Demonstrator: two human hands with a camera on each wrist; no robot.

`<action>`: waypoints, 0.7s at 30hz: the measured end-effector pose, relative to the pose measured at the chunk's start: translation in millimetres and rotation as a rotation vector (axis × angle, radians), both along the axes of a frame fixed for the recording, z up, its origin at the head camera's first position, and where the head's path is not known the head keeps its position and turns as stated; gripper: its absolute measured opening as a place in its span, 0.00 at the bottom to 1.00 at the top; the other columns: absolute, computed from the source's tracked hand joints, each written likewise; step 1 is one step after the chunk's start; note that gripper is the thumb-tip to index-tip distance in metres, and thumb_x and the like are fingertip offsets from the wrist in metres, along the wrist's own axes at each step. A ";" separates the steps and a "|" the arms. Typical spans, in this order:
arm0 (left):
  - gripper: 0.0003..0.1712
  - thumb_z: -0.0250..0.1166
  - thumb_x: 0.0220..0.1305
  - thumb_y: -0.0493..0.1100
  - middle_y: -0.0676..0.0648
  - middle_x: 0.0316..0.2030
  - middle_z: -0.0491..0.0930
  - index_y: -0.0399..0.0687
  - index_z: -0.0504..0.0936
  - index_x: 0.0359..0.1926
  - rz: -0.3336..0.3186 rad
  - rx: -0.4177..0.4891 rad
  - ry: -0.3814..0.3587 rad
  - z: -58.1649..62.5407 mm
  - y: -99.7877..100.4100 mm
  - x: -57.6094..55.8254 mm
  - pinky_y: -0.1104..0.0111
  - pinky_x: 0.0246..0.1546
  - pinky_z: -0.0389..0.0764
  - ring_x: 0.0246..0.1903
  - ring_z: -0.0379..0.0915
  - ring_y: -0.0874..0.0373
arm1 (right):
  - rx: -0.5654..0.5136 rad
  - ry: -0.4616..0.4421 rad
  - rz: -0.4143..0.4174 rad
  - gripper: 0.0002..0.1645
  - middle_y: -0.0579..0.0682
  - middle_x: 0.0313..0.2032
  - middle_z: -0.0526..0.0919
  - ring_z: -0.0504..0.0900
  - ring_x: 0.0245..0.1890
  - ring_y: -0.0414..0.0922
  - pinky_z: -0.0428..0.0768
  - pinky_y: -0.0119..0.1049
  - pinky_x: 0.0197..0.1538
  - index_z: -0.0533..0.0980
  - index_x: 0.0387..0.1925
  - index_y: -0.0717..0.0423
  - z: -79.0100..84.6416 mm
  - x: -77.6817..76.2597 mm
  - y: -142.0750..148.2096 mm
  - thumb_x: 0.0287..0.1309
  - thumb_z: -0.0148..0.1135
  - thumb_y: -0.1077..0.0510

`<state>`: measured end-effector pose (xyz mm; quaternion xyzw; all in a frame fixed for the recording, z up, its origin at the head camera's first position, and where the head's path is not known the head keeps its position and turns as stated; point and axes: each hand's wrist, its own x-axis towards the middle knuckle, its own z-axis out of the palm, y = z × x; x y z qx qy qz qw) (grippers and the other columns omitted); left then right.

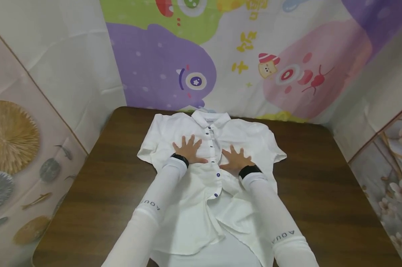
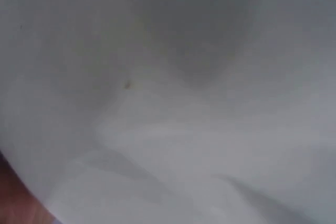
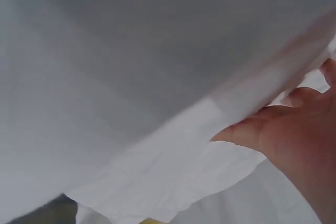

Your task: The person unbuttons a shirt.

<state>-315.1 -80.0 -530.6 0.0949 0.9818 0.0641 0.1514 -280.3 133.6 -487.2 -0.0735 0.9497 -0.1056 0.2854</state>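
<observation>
A white short-sleeved shirt (image 1: 187, 193) lies front up on the table, its collar toward the far edge. Dark buttons run down its middle; the placket gapes near the chest and the lower hem parts. My left hand (image 1: 189, 149) rests spread on the left chest panel, fingers pointing away. On the other panel, close to the placket, my right hand (image 1: 236, 158) lies with its fingers spread. In the right wrist view, the right hand (image 3: 299, 135) is against the white cloth. White fabric fills most of the left wrist view, blurred.
The brown wooden table (image 1: 321, 193) extends on both sides of the shirt. A cartoon-print cloth (image 1: 174, 70) hangs behind its far edge. Patterned panels stand at left (image 1: 17, 185) and right (image 1: 388, 167).
</observation>
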 end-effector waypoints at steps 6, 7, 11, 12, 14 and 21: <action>0.55 0.58 0.50 0.74 0.44 0.73 0.38 0.60 0.45 0.73 -0.008 0.086 -0.020 11.4 -3.1 4.4 0.30 0.57 0.43 0.70 0.30 0.34 | -0.138 -0.022 0.028 0.45 0.59 0.73 0.38 0.33 0.70 0.64 0.39 0.66 0.65 0.49 0.72 0.48 6.3 -3.4 13.8 0.60 0.52 0.38; 0.53 0.58 0.52 0.71 0.44 0.73 0.39 0.59 0.46 0.72 -0.011 0.101 -0.021 16.0 -4.3 7.3 0.30 0.57 0.42 0.70 0.31 0.34 | -0.169 -0.019 0.033 0.43 0.60 0.72 0.41 0.36 0.71 0.63 0.41 0.63 0.67 0.51 0.71 0.51 8.6 -3.4 17.0 0.61 0.51 0.39; 0.38 0.60 0.60 0.57 0.42 0.71 0.48 0.53 0.58 0.69 -0.064 0.155 0.049 33.7 -6.1 22.5 0.34 0.61 0.45 0.69 0.41 0.36 | -0.302 0.026 0.033 0.34 0.63 0.66 0.60 0.58 0.67 0.60 0.58 0.52 0.67 0.62 0.65 0.61 18.1 -0.8 27.2 0.64 0.49 0.45; 0.34 0.60 0.61 0.53 0.41 0.70 0.52 0.51 0.62 0.66 -0.100 0.166 0.087 36.5 -5.8 27.0 0.36 0.62 0.48 0.69 0.45 0.37 | -0.327 0.037 0.031 0.32 0.63 0.64 0.65 0.62 0.65 0.59 0.62 0.51 0.65 0.64 0.63 0.62 20.7 1.5 29.1 0.65 0.49 0.46; 0.26 0.59 0.63 0.47 0.39 0.66 0.60 0.46 0.69 0.61 -0.191 0.206 0.160 39.5 -3.2 36.1 0.44 0.64 0.54 0.66 0.54 0.40 | -0.372 0.063 0.040 0.29 0.63 0.59 0.71 0.69 0.59 0.58 0.68 0.49 0.60 0.68 0.59 0.63 25.2 8.1 32.5 0.65 0.49 0.47; 0.20 0.51 0.69 0.41 0.41 0.55 0.74 0.42 0.69 0.60 -0.375 0.459 0.089 46.0 19.3 64.9 0.60 0.62 0.65 0.59 0.67 0.49 | -0.426 0.073 0.092 0.24 0.58 0.44 0.80 0.77 0.44 0.50 0.75 0.44 0.49 0.74 0.51 0.63 37.7 53.7 44.9 0.65 0.51 0.48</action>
